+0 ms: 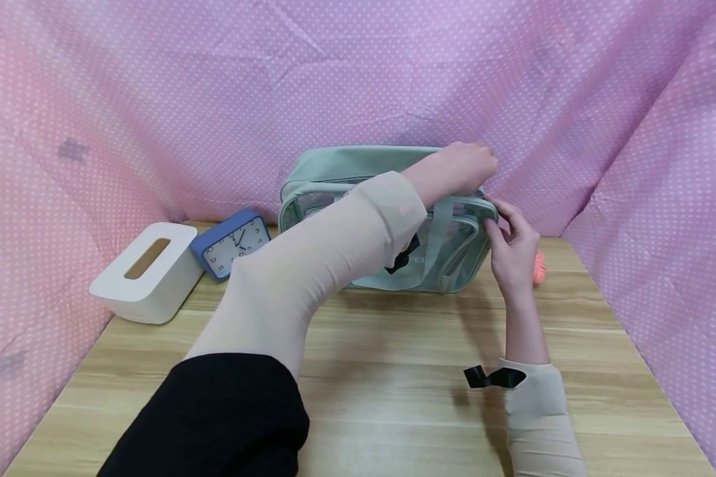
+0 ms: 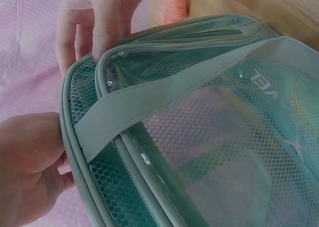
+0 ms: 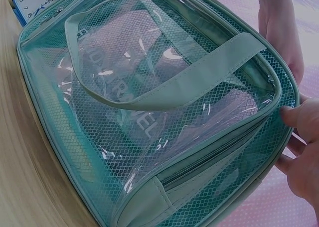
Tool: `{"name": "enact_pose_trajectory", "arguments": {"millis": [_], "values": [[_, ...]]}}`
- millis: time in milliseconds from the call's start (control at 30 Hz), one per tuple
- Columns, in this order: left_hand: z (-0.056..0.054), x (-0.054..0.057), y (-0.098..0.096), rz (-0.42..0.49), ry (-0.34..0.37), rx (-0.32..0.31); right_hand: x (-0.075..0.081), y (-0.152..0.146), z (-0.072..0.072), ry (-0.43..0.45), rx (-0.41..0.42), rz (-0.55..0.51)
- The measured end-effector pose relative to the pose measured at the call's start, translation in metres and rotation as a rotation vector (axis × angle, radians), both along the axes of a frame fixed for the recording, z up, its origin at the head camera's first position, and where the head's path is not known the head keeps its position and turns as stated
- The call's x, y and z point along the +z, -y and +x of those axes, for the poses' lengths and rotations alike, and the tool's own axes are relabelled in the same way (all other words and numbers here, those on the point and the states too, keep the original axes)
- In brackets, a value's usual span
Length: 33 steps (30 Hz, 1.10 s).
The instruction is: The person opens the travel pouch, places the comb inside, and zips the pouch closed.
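A mint-green see-through travel bag (image 1: 388, 154) with mesh panels and strap handles stands upright at the back of the table. My left hand (image 1: 462, 165) reaches across its front to the top right, fingers bent at the rim; in the left wrist view, this hand (image 2: 30, 162) has thumb and fingertips pinched at the bag's edge, the tips partly hidden behind it. My right hand (image 1: 513, 248) grips the upper right corner, thumb in front and fingers behind. The right wrist view shows the bag's strap handle (image 3: 172, 95) hanging over the clear front with its white lettering.
Left of the bag, a blue alarm clock (image 1: 237, 245) leans beside a white tissue box (image 1: 167, 275). A coral-coloured object (image 1: 539, 267) lies behind my right hand. Pink dotted cloth (image 1: 358, 73) surrounds the wooden table (image 1: 388, 391) at the back and sides.
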<state>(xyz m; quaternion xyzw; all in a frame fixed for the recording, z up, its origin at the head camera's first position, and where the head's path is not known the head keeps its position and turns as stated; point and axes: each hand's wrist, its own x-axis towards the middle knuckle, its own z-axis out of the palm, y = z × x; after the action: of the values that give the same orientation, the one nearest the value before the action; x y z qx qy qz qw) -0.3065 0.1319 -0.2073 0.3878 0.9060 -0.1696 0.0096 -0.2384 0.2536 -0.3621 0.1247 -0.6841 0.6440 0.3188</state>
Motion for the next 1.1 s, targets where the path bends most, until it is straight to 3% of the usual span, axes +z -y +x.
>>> {"name": "enact_pose_trajectory", "arguments": {"millis": [333,567,700,1000,1100], "values": [[0.0,0.008,0.009,0.036,0.12,-0.002,0.0,-0.001,0.0,-0.006,0.01,-0.006],[0.001,0.017,0.011,-0.001,0.22,0.076,0.001,0.0,0.001,0.004,0.001,0.003],[-0.001,0.017,0.009,-0.02,0.229,0.097,0.001,0.0,0.001,0.01,-0.01,0.013],[-0.002,0.013,0.013,0.051,0.207,0.034,0.001,0.0,0.002,0.013,-0.025,0.027],[-0.003,0.013,0.014,0.05,0.217,0.041,0.001,0.0,0.001,0.01,-0.024,0.025]]}}
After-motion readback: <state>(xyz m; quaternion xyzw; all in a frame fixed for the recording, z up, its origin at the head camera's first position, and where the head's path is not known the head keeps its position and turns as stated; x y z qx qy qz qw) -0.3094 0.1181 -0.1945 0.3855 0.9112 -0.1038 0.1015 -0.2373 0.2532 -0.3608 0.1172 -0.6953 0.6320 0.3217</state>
